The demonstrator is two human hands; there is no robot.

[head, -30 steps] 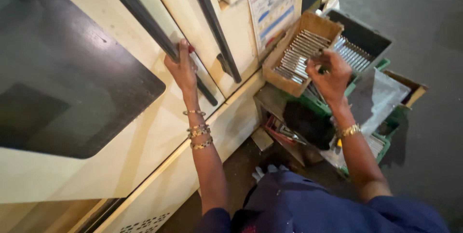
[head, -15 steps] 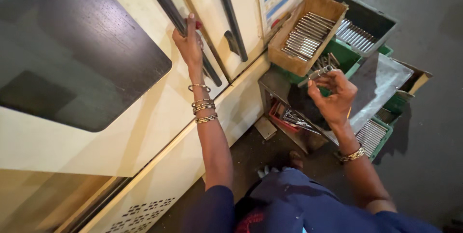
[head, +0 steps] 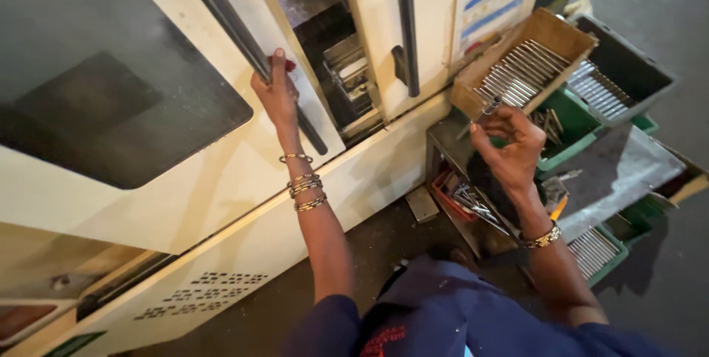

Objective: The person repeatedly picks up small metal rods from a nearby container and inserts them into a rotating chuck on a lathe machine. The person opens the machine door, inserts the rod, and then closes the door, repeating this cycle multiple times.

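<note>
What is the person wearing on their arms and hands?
Both arms are bare from the hands to above the elbows, where dark blue sleeves begin. The left hand has red-painted nails, and several thin gold and silver bangles sit around that wrist. The right hand has one chunky gold bracelet at its wrist. No gloves.

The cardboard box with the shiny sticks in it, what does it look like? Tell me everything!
The shallow brown cardboard box is an open, lidless tray, tilted, leaning against the cream machine front above green plastic bins. Inside, thin silvery metal rods lie side by side in neat rows, covering part of the bottom. Its walls look plain and a bit worn. The right hand, holding a small metal piece, hovers just below its lower corner; whether it touches is unclear.
</note>
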